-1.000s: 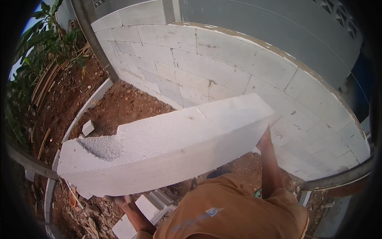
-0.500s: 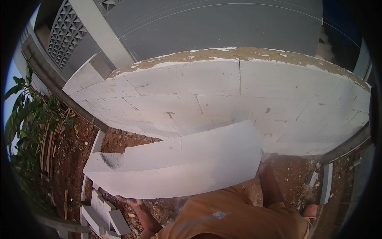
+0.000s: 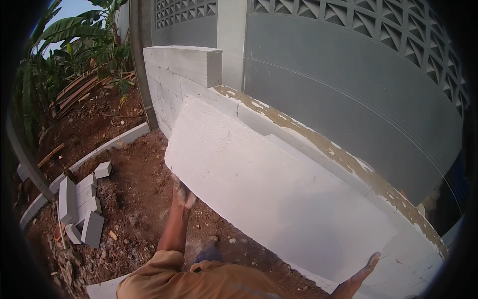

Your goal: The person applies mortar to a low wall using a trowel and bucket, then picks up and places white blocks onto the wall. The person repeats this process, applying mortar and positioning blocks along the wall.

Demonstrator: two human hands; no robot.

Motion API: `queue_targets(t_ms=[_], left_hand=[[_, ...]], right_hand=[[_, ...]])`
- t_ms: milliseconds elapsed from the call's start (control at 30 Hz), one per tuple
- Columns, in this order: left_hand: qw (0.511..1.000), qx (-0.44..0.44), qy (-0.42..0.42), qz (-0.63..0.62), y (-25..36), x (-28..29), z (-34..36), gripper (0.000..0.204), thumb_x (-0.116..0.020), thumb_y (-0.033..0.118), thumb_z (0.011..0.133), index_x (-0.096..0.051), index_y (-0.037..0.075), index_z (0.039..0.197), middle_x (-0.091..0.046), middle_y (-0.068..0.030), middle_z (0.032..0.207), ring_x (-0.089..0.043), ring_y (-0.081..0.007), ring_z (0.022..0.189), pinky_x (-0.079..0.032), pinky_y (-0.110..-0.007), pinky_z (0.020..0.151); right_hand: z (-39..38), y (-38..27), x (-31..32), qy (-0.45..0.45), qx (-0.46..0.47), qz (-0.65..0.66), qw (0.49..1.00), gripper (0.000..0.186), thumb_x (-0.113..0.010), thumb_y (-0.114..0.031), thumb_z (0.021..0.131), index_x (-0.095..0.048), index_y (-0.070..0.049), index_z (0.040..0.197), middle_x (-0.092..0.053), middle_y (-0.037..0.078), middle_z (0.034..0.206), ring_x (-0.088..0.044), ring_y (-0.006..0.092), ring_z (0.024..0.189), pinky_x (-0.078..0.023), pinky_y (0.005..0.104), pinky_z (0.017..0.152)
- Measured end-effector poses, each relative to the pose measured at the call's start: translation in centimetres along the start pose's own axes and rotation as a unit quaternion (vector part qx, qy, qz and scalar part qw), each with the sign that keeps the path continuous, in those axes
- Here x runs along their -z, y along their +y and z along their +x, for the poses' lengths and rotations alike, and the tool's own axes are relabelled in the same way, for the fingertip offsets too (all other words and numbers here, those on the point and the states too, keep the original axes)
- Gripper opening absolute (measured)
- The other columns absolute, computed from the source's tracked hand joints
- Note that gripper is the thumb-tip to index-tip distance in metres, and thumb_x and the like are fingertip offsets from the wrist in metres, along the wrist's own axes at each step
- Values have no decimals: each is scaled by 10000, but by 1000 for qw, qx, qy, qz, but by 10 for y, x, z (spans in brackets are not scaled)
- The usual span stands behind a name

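Hands: left (image 3: 183,193), right (image 3: 366,269) | arms outstretched | grip clasping block (image 3: 269,199) ends

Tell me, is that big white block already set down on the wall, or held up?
Held up. The big white block is tilted, its broad face toward the camera, with the left hand under its lower edge and the right hand at its far end.

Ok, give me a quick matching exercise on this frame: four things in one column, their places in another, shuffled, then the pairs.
Things:
1. large white block
2. left hand
3. right hand
4. loose grey blocks

Places:
A. on the dirt at left
B. at the block's lower right end
C. under the block's lower left edge
D. tilted against the low block wall

Pairs: 1-D, 2-C, 3-B, 4-A
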State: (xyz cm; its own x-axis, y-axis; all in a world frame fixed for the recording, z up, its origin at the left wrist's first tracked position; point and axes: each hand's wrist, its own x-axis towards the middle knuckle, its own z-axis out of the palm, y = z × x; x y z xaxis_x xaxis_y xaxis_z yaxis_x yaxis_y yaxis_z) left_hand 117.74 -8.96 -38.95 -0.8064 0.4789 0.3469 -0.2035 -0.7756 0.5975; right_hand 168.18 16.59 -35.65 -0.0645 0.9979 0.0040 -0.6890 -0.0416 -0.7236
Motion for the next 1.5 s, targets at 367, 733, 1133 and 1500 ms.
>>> queue_targets(t_ms=[367, 733, 1133, 1500], left_hand=[[996, 55, -74, 17, -9, 31, 229, 796, -653, 622, 884, -452, 38, 1385, -617, -124, 1247, -683, -255, 1004, -592, -404, 858], [987, 122, -51, 90, -3, 45, 336, 662, -564, 552, 981, -497, -34, 1283, -596, -175, 1174, -668, -276, 979, -597, -382, 829], [986, 84, -138, 48, 9, 7, 410, 812, -489, 590, 1000, -383, -86, 1436, -428, -267, 1458, -552, -357, 1245, -500, -447, 1038], [961, 134, -84, 225, -11, 31, 442, 392, -502, 334, 1057, -614, -35, 990, -712, -189, 909, -716, -276, 747, -599, -350, 658]], right_hand=[[-20, 23, -224, -68, 75, -83, 991, 709, -531, -503, 960, -414, -25, 1470, -477, 172, 1449, -507, 314, 1286, -454, 447, 1040], [6, 61, -345, -55, 79, -137, 986, 600, -588, -398, 955, -492, -2, 1396, -589, 158, 1296, -597, 302, 1160, -500, 423, 983], [117, 62, -358, -127, 129, -119, 976, 710, -631, -497, 902, -475, -32, 1416, -563, 153, 1343, -569, 301, 1205, -468, 433, 1014], [160, 99, -322, -126, 246, -115, 954, 740, -622, -434, 864, -400, -32, 1444, -526, 174, 1330, -548, 322, 1237, -487, 454, 1028]])
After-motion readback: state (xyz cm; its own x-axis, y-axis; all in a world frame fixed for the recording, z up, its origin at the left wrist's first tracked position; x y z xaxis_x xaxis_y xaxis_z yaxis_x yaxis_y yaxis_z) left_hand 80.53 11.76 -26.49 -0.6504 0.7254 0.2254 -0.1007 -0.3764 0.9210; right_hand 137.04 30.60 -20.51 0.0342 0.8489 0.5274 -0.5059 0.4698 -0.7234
